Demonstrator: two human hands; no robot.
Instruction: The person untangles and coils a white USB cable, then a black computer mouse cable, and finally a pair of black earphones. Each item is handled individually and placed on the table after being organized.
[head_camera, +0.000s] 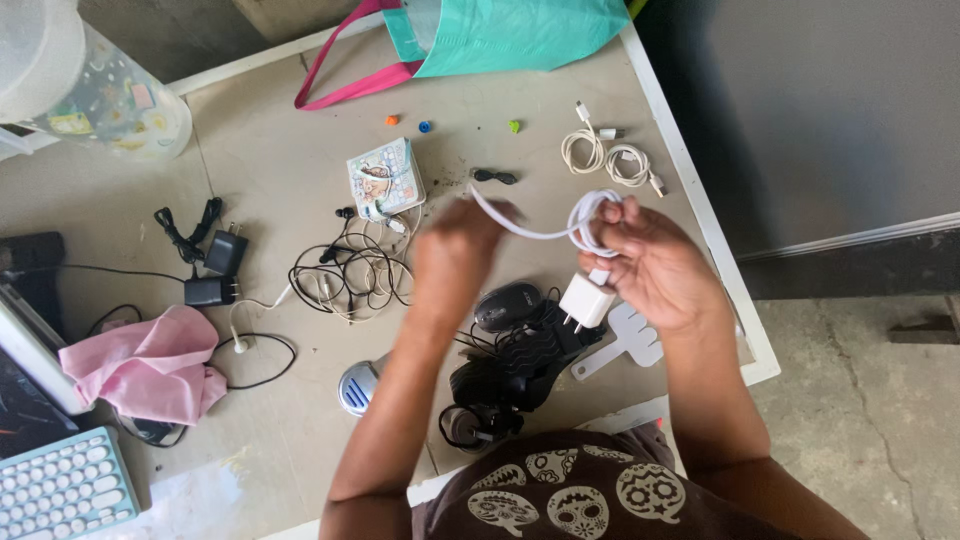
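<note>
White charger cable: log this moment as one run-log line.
left hand: pulls white charger cable taut | right hand: holds its coils, white plug adapter dangling | below: black mouse on table

Two black plug adapters (218, 268), two coiled white cables (608, 157), three small coloured beads (425, 127), one mouse (508, 305)

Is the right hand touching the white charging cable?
Touching. The head view shows the right hand gripping the coiled white charging cable, its loops wrapped around the fingers.

White cable (560, 232) and white charger plug (586, 300), black mouse (508, 305), pink cloth (150, 365), teal bag (500, 35)
</note>
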